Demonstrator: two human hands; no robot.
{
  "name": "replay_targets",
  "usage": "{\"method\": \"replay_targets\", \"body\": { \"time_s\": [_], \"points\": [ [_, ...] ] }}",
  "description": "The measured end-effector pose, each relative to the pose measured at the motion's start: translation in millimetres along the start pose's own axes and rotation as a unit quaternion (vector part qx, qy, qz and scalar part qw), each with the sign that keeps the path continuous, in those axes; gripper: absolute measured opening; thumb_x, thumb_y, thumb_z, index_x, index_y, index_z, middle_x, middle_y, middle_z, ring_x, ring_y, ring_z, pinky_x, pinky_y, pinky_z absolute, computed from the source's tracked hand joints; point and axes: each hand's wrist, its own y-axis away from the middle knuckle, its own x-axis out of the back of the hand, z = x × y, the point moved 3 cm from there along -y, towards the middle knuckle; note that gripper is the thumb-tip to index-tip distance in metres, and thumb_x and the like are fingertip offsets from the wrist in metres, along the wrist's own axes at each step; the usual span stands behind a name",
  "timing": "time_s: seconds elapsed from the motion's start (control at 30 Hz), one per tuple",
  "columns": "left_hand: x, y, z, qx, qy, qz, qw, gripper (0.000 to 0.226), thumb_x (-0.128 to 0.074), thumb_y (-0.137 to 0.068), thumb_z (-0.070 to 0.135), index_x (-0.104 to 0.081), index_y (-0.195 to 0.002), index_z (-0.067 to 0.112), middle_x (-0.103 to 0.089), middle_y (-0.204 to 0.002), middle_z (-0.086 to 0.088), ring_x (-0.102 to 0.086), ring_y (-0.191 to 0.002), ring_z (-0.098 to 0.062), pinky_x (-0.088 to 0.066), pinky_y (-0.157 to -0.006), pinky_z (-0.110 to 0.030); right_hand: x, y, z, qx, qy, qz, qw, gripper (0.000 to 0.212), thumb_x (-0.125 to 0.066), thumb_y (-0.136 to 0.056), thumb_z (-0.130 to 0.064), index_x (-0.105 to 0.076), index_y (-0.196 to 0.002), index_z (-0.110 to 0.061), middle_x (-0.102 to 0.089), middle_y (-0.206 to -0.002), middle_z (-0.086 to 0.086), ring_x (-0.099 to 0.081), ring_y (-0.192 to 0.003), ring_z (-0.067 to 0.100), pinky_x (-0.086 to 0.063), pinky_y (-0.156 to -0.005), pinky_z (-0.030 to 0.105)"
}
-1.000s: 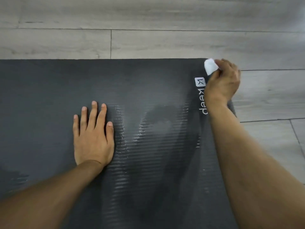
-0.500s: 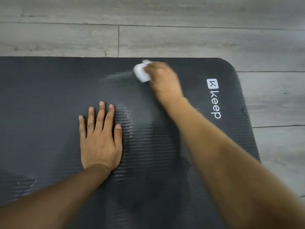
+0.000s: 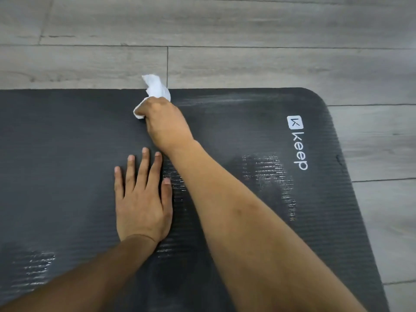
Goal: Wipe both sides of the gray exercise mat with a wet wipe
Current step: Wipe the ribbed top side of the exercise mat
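The dark gray exercise mat (image 3: 67,143) lies flat on the floor, its ribbed surface showing shiny wet streaks. A white "keep" logo (image 3: 297,143) is printed near its far right corner. My right hand (image 3: 165,122) grips a crumpled white wet wipe (image 3: 156,86) against the mat at its far edge, part of the wipe sticking out over the floor. Just nearer to me, my left hand (image 3: 141,199) rests flat on the mat with straight fingers, beside my right forearm.
Gray wood-look floor planks (image 3: 225,30) surround the mat beyond its far edge and along its right side. The mat runs out of view to the left and toward me.
My right hand has swept the wipe leftward along the mat's far edge, from the right corner by the logo to about the middle. A fresh wet streak trails behind it. My left hand stays pressed in place.
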Motion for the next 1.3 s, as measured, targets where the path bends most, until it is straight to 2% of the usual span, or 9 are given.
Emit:
{"method": "replay_targets", "body": {
  "time_s": [0.13,0.23,0.37,0.47,0.63,0.83,1.0,1.13,1.3],
  "points": [
    [2,0,0,0.005,-0.001,0.001,1.0,0.061,-0.019,-0.105,0.042,-0.028,-0.161,0.021,-0.02,-0.169,-0.001,-0.015,-0.157,-0.028,-0.009,-0.127,-0.054,38,26,51,-0.02,0.029,0.018,0.999,0.029,-0.049,-0.082,-0.008,-0.074,-0.095,-0.015,-0.068,-0.103,0.009,-0.059,-0.098,0.028,-0.042,-0.08,0.03],
    [4,0,0,0.005,-0.005,-0.003,1.0,0.062,-0.017,-0.105,0.043,-0.028,-0.161,0.02,-0.019,-0.169,-0.002,-0.014,-0.157,-0.029,-0.008,-0.127,-0.054,111,95,147,-0.163,0.053,0.167,0.971,0.036,-0.05,-0.074,-0.003,-0.075,-0.101,-0.005,-0.069,-0.108,0.016,-0.063,-0.101,0.033,-0.041,-0.089,0.029],
    [2,-1,1,0.003,-0.01,-0.004,1.0,0.062,-0.016,-0.105,0.043,-0.027,-0.161,0.02,-0.02,-0.169,-0.003,-0.015,-0.157,-0.03,-0.008,-0.127,-0.055,173,176,215,-0.355,0.12,0.229,0.899,0.038,-0.048,-0.082,-0.001,-0.073,-0.108,-0.011,-0.067,-0.114,0.01,-0.061,-0.104,0.032,-0.041,-0.09,0.026],
    [3,-2,0,0.002,-0.008,0.002,1.0,0.062,-0.015,-0.105,0.044,-0.026,-0.161,0.02,-0.019,-0.169,-0.002,-0.015,-0.157,-0.029,-0.009,-0.127,-0.055,155,165,198,-0.291,0.082,0.267,0.915,0.036,-0.047,-0.08,0.001,-0.074,-0.101,-0.011,-0.069,-0.108,0.007,-0.063,-0.1,0.029,-0.041,-0.091,0.02],
    [2,-2,0,0.004,-0.007,0.003,1.0,0.062,-0.015,-0.105,0.044,-0.028,-0.161,0.02,-0.019,-0.169,-0.001,-0.014,-0.157,-0.029,-0.008,-0.127,-0.054,130,145,135,-0.134,0.076,0.199,0.968,0.026,-0.051,-0.084,0.0,-0.069,-0.093,-0.016,-0.062,-0.097,-0.004,-0.048,-0.087,0.017,-0.042,-0.078,0.029],
    [2,-3,0,0.004,-0.007,0.006,1.0,0.062,-0.016,-0.105,0.045,-0.028,-0.161,0.021,-0.018,-0.169,0.0,-0.013,-0.157,-0.027,-0.008,-0.127,-0.053,132,131,123,-0.185,0.012,0.26,0.948,0.026,-0.06,-0.088,-0.011,-0.063,-0.114,-0.015,-0.057,-0.106,0.001,-0.044,-0.087,0.003,-0.032,-0.079,0.005],
    [2,-2,0,0.006,-0.007,0.004,1.0,0.062,-0.015,-0.105,0.045,-0.027,-0.161,0.022,-0.017,-0.169,0.001,-0.012,-0.157,-0.026,-0.007,-0.127,-0.052,117,114,133,-0.199,0.118,0.152,0.961,0.018,-0.059,-0.089,-0.031,-0.068,-0.101,-0.021,-0.059,-0.124,0.001,-0.05,-0.111,0.026,-0.035,-0.094,0.036],
    [2,-3,1,0.007,-0.01,0.001,1.0,0.062,-0.014,-0.105,0.046,-0.026,-0.161,0.022,-0.017,-0.17,0.0,-0.012,-0.157,-0.026,-0.007,-0.127,-0.052,115,117,135,-0.172,0.133,0.103,0.971,0.018,-0.048,-0.092,-0.022,-0.061,-0.103,-0.018,-0.064,-0.092,0.007,-0.052,-0.086,0.032,-0.04,-0.078,0.038],
    [2,-3,2,0.005,-0.008,0.003,1.0,0.062,-0.014,-0.105,0.046,-0.026,-0.161,0.022,-0.017,-0.169,0.0,-0.012,-0.157,-0.026,-0.006,-0.127,-0.052,135,118,136,-0.128,0.232,0.156,0.952,0.015,-0.055,-0.09,-0.019,-0.067,-0.095,-0.011,-0.061,-0.089,0.017,-0.054,-0.079,0.036,-0.042,-0.074,0.041]
  ]
}}
